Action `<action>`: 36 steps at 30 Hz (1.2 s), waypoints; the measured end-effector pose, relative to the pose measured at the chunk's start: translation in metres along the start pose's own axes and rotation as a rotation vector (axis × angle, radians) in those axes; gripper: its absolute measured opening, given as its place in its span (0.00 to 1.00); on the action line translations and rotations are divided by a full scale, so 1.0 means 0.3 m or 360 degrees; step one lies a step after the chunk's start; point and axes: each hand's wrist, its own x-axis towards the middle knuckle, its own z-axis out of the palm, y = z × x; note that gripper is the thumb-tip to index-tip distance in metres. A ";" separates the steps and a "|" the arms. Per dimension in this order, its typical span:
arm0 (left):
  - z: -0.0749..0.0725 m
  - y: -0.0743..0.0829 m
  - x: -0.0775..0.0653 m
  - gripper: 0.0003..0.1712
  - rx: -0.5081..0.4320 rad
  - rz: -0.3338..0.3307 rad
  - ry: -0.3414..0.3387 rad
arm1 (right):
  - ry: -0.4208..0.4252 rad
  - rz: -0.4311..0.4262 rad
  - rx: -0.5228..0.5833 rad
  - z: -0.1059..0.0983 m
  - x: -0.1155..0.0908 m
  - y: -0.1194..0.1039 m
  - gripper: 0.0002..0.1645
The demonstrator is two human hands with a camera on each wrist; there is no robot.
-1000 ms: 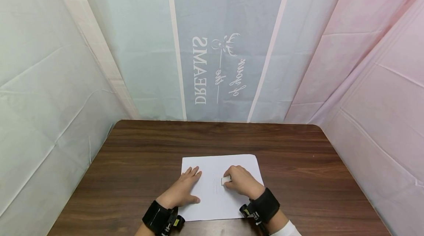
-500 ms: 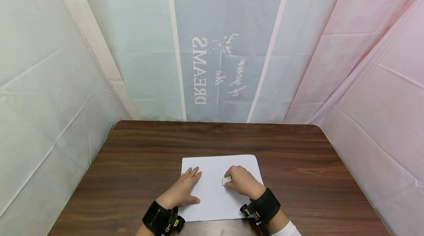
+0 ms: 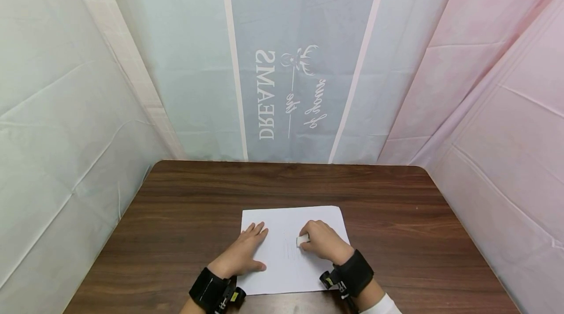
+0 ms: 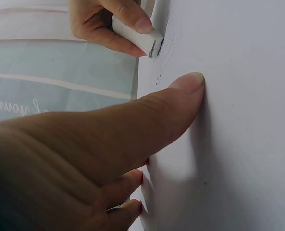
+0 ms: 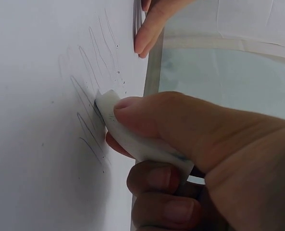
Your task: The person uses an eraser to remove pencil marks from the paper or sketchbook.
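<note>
A white sheet of paper (image 3: 282, 279) lies on the table with faint zigzag pencil lines (image 5: 92, 53) near its middle. My right hand (image 3: 325, 241) grips a white eraser (image 5: 132, 137) between thumb and curled fingers. The eraser's smudged end presses against the paper, over the pencil lines, with dark crumbs close by. My left hand (image 3: 242, 251) rests on the left part of the sheet, fingers spread and thumb out. In the left wrist view, the left thumb (image 4: 166, 108) lies on the paper, and the eraser's greyed tip shows beyond it.
A dark wood-grain table (image 3: 185, 216) surrounds the paper. Behind it hangs a pale blue-green cloth (image 3: 198, 84) with mirrored lettering, and light cloths hang at both sides. Each wrist wears a black strap (image 3: 352, 271) with a small camera.
My right hand has shifted slightly to the right with the eraser, staying at the paper. My left hand has not visibly moved.
</note>
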 end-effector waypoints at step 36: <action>-0.002 -0.002 0.000 0.52 -0.0005 0.0012 -0.0001 | 0.0022 0.0041 0.0023 -0.018 -0.013 0.003 0.13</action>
